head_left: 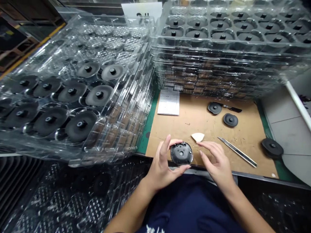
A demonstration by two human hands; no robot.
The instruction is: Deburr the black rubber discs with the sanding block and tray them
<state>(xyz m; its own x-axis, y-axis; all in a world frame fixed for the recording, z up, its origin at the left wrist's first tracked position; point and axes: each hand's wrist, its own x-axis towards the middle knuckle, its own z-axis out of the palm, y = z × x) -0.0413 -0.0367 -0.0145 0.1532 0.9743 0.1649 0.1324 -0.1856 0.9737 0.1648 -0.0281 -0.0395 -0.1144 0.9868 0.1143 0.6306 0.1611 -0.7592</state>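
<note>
Bench with green mat under a cardboard sheet, seen from above and in front of the seated person. Clear plastic trays are stacked high along the far side and at the left. Their moulded pockets hold black discs, each with a central knob.

Left hand: grasping a black disc by its rim between thumb and fingers, just above the near edge of the cardboard, with its ribbed underside facing up and toward the camera.

Right hand: released, with fingers spread and extended, just beside the held disc. Its fingertips lie just below a white triangular piece on the cardboard.

Also on the cardboard: a printed sheet at far left; two black discs at far right, one resting on a black-handled tool; and a long metal strip lying diagonally. A further disc sits at the cardboard's right edge.
</note>
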